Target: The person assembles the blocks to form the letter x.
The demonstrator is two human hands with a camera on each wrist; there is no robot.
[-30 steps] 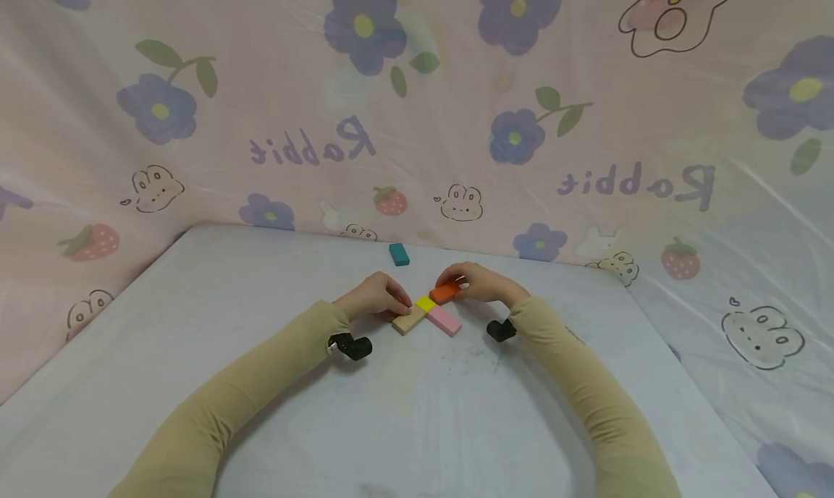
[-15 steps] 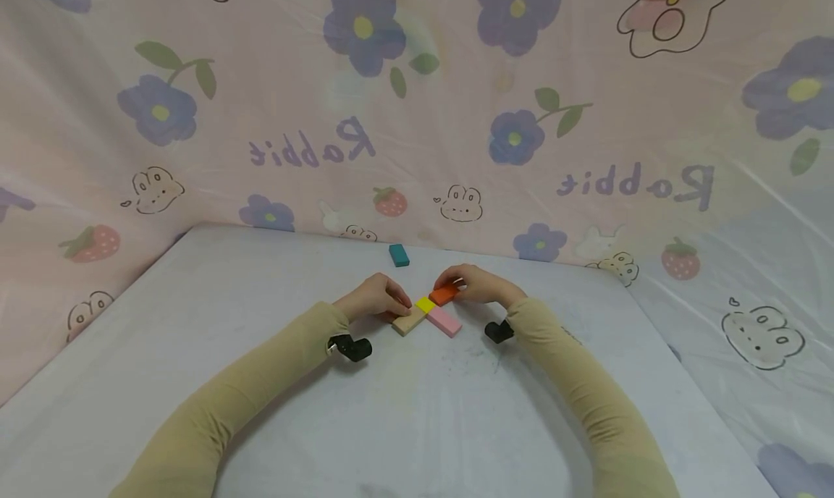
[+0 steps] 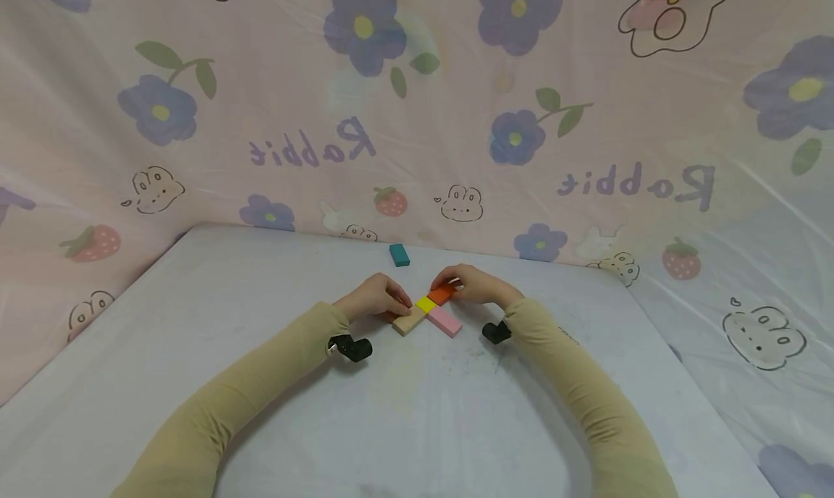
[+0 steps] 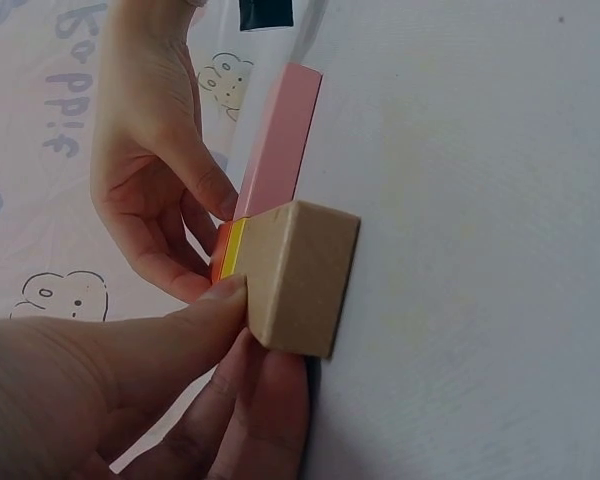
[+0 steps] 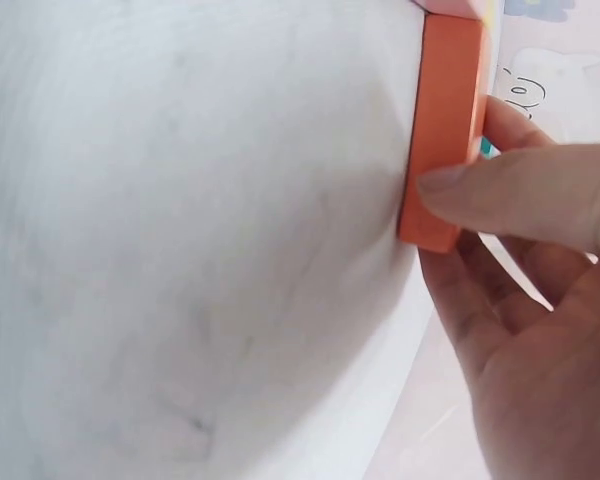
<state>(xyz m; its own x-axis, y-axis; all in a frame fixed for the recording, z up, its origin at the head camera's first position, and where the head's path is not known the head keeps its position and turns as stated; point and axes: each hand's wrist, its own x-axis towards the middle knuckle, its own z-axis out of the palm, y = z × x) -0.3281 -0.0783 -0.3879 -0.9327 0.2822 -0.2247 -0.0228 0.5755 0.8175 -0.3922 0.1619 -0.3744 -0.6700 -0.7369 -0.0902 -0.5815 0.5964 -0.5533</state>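
Observation:
Several small rectangular blocks lie flat on the white table, meeting around a yellow block [image 3: 426, 305]. My left hand [image 3: 374, 295] pinches the plain wooden block [image 3: 407, 323] at the near left, thumb on its upper face and fingers along its side. At the far right, an orange block [image 3: 441, 294] is held by my right hand [image 3: 478, 284]; the right wrist view shows the thumb on one face of this orange block [image 5: 442, 110] and fingers behind it. Its end sits right at the yellow one. A pink block [image 3: 445, 322] extends toward the near right, untouched by either hand.
Farther back, a teal block [image 3: 399, 255] lies alone near the table's rear edge. A printed curtain [image 3: 423, 107] with flowers and rabbits rises behind the table [image 3: 404, 425]. Black wrist cameras stick out below both sleeves.
My right hand has shifted slightly left and brought the orange block closer against the yellow block. The left hand and wooden block stay in place.

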